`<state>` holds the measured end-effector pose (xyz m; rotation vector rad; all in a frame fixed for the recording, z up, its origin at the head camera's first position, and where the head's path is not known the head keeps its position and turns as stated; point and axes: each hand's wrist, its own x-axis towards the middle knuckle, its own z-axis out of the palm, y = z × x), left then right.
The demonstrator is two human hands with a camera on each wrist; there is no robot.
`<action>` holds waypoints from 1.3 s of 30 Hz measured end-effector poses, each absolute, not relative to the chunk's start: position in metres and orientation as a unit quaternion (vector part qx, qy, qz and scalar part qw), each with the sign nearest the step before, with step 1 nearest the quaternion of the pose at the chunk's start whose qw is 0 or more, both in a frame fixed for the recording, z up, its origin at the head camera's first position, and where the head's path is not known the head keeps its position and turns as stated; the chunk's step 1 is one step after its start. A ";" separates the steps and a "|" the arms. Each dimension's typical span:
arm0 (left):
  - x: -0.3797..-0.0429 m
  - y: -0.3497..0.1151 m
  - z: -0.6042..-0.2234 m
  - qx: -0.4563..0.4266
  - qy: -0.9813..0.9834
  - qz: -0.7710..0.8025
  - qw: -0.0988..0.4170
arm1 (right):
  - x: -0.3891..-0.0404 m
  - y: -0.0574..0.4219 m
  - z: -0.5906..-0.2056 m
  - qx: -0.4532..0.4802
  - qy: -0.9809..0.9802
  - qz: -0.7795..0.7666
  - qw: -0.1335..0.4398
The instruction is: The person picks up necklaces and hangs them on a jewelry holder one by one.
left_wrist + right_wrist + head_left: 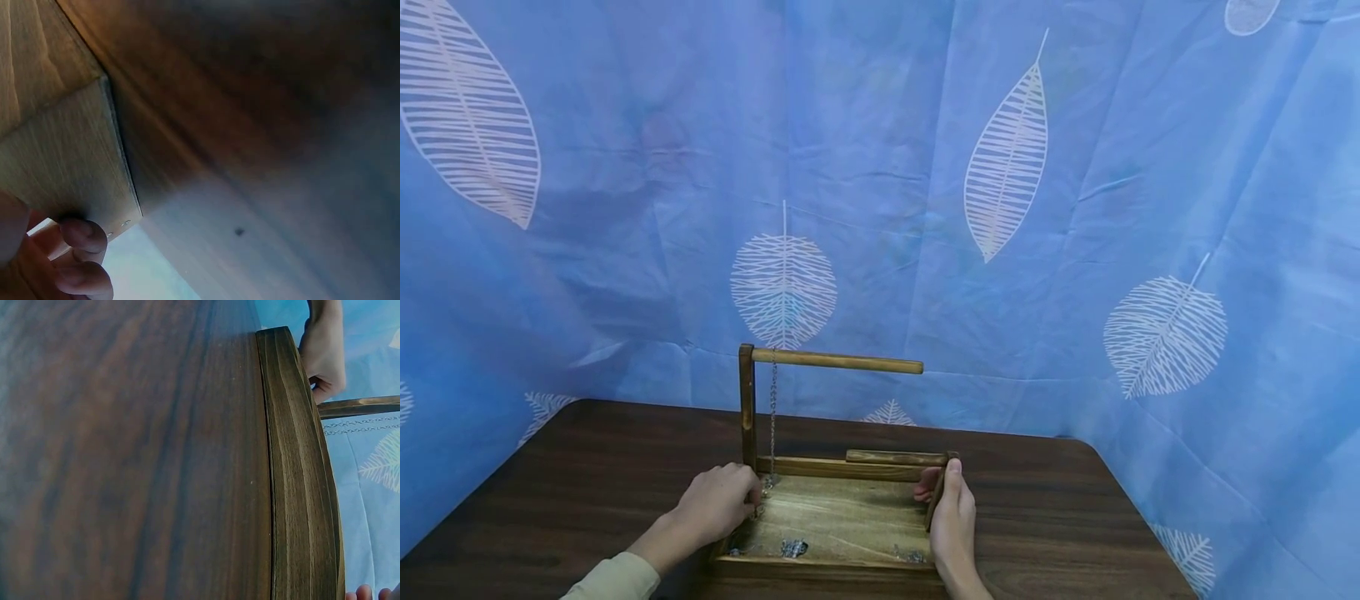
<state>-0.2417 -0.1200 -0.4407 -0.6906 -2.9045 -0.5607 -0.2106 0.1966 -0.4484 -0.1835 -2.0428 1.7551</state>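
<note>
A wooden jewelry stand has a shallow tray (835,518) with a tall post (747,408) at its left, carrying a bar (842,361). From that bar hangs a thin chain (773,400), down to the tray near my left hand (718,500). This hand grips the tray's left side by the post's foot; its curled fingers (81,237) lie against the wood. My right hand (953,517) holds a lower L-shaped wooden piece (895,457) at the tray's right, thumb up along it and fingers behind. Whether this piece is joined to the tray, I cannot tell.
Small silvery heaps of jewelry lie in the tray's front: one heap (793,547) left of middle, another heap (910,555) at the right. Under the stand is a dark wooden table (1052,517). Behind it hangs a blue leaf-patterned cloth (880,208).
</note>
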 end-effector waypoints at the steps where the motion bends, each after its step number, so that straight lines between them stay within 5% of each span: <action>1: -0.242 -0.120 -0.441 -0.231 -0.954 -0.185 0.053 | -0.211 0.197 -0.448 -0.067 -0.740 0.633 0.218; 39: -0.243 -0.120 -0.441 -0.259 -0.944 -0.200 0.035 | -0.210 0.197 -0.447 -0.058 -0.735 0.640 0.216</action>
